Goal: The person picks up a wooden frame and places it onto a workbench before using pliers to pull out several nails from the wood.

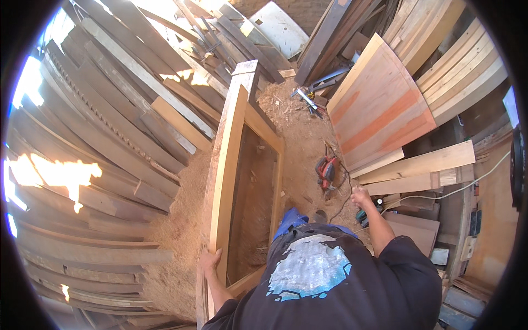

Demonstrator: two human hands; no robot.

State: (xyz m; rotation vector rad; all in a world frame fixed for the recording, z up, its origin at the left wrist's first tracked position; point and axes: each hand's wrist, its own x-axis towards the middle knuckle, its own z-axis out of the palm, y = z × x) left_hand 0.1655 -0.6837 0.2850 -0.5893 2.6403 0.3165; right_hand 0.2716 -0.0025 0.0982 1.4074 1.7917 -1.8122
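Observation:
A long wooden frame stands on edge along a weathered beam, to the left of my body. My left hand is wrapped over the near end of its upper edge, thumb to the right. My right hand is raised on the right side, its fingers closed round what looks like the dark cord of a red power tool. That tool, seemingly a hand planer, lies or hangs low over the sawdust beyond my feet. A green power tool sits just below my right hand.
Rows of boards fill the left side. A reddish panel and stacked planks lean at the right. A clamp-like metal tool lies ahead on the sawdust-covered floor. A pale cord runs across the right.

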